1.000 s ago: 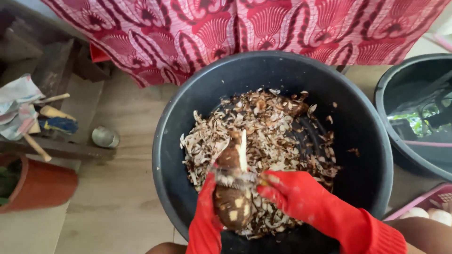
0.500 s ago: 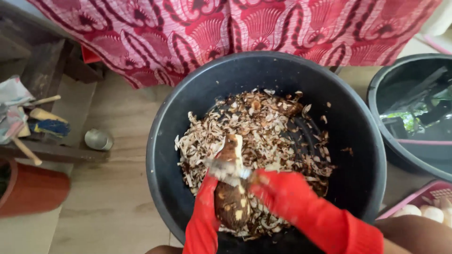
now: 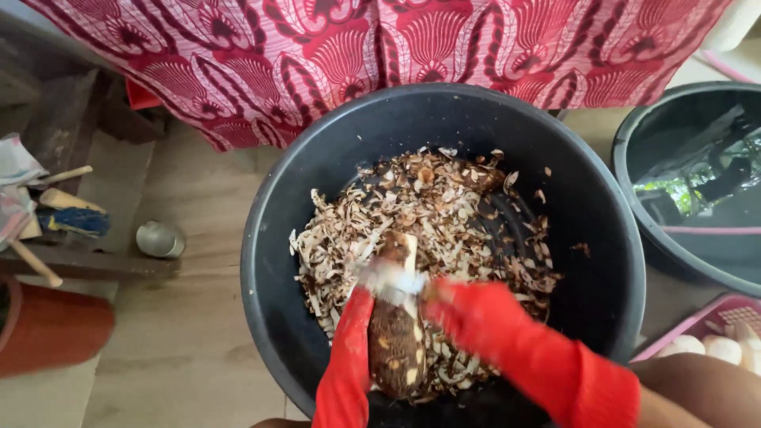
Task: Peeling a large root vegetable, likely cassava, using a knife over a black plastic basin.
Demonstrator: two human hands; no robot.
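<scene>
Over a round black plastic tub [image 3: 317, 198] heaped with papery peelings [image 3: 380, 214], the red rubber-gloved left hand [image 3: 349, 364] grips a rough brown root [image 3: 395, 341]. The right hand [image 3: 483, 325] clenches a blurred metal blade [image 3: 392, 279] against its far end.

Soft, even daylight fills the scene; nothing is harshly lit. The black tub [image 3: 285, 261] has a dull sheen on its inner wall and stays dark at the bottom. The second tub [image 3: 634, 198] on the right mirrors bright green foliage and sky. The right hand [image 3: 476, 317] and the blade [image 3: 392, 279] smear with motion blur, while the peelings [image 3: 444, 198] and cloth [image 3: 317, 47] stay sharp. Shadows are faint.
</scene>
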